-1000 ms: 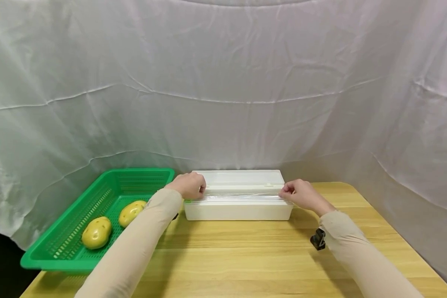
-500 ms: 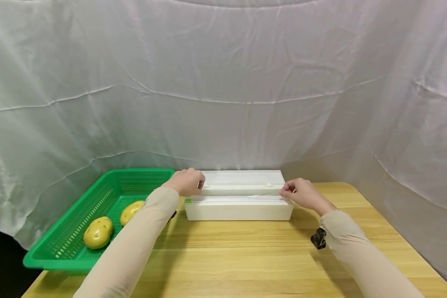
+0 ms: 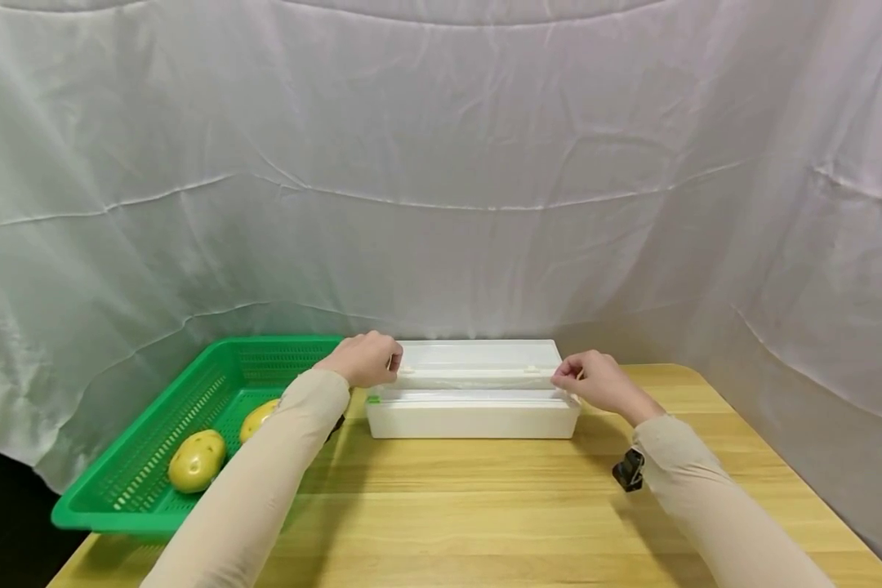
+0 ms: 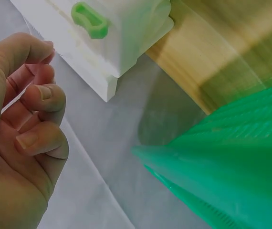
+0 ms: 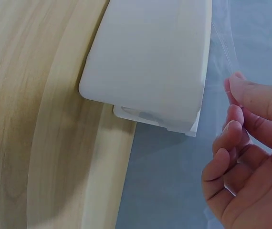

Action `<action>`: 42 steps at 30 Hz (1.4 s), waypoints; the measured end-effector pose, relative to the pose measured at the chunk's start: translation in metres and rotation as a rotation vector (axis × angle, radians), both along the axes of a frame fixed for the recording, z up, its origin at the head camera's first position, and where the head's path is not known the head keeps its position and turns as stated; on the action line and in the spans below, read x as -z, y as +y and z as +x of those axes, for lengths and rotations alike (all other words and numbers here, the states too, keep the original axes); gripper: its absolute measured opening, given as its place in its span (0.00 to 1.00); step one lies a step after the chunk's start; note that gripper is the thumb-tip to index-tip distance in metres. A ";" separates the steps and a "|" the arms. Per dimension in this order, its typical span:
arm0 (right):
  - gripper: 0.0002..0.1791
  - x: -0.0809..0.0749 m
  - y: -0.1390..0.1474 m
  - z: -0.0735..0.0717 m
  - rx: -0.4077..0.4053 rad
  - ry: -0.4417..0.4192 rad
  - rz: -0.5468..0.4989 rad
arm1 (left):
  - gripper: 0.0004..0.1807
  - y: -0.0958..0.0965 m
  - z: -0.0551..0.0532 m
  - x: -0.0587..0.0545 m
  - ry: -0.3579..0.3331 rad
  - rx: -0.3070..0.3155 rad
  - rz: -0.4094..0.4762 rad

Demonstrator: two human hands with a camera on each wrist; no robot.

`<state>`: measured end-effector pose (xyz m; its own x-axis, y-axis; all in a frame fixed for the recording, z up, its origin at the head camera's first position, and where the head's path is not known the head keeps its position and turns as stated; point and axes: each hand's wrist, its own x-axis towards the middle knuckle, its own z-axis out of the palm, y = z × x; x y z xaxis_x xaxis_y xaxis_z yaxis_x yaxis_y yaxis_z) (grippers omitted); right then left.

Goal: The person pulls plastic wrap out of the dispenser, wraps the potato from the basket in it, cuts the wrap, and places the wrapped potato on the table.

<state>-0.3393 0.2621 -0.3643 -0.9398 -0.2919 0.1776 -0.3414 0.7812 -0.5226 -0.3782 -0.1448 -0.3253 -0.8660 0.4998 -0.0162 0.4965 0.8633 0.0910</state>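
Note:
A white cling film dispenser box [image 3: 474, 423] stands at the back of the table with its lid [image 3: 478, 354] raised. Clear cling film [image 5: 225, 43] stretches up from the box opening, seen edge-on in the right wrist view. My right hand [image 3: 599, 384] pinches it between thumb and index finger beside the box's right end. On the other side, my left hand [image 3: 363, 359] pinches the film at the left end, thumb and index tips together and the other fingers loosely curled. A green slider [image 4: 89, 21] sits at the box's left end.
A green plastic basket [image 3: 125, 523] on the left holds two potatoes, one [image 3: 197, 461] plainly visible and another potato [image 3: 257, 418] partly behind my left sleeve. The wooden table [image 3: 470, 506] extends in front of the box. A grey-white curtain [image 3: 441, 245] hangs close behind.
My left hand has risen and shifted slightly left, and the film has come up off the box front. My right hand has stayed almost in place. The head view has tilted slightly.

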 end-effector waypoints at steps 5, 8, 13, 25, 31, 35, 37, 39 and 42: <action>0.11 -0.003 0.003 -0.002 0.007 0.004 -0.009 | 0.10 -0.001 -0.001 -0.005 0.010 0.001 0.005; 0.10 -0.004 0.004 -0.004 0.010 0.008 -0.011 | 0.10 0.000 -0.001 -0.008 0.010 0.000 0.006; 0.10 -0.004 0.005 -0.007 0.015 0.006 -0.011 | 0.10 -0.001 0.000 -0.011 0.008 0.002 0.010; 0.12 -0.009 0.006 -0.009 0.034 -0.007 -0.029 | 0.11 -0.004 -0.003 -0.016 0.023 0.013 0.021; 0.13 -0.012 0.006 -0.009 0.046 -0.007 -0.045 | 0.10 -0.005 -0.004 -0.019 0.027 0.005 0.019; 0.12 -0.014 0.007 -0.009 0.050 -0.006 -0.059 | 0.10 -0.005 -0.004 -0.021 0.039 0.009 0.016; 0.12 -0.015 0.007 -0.009 0.052 -0.007 -0.065 | 0.10 -0.004 -0.004 -0.022 0.044 0.010 0.014; 0.13 -0.015 0.008 -0.009 0.055 -0.008 -0.071 | 0.10 -0.004 -0.003 -0.023 0.043 0.003 0.018; 0.14 -0.016 0.009 -0.009 0.053 -0.007 -0.077 | 0.10 -0.004 -0.002 -0.024 0.031 -0.006 0.030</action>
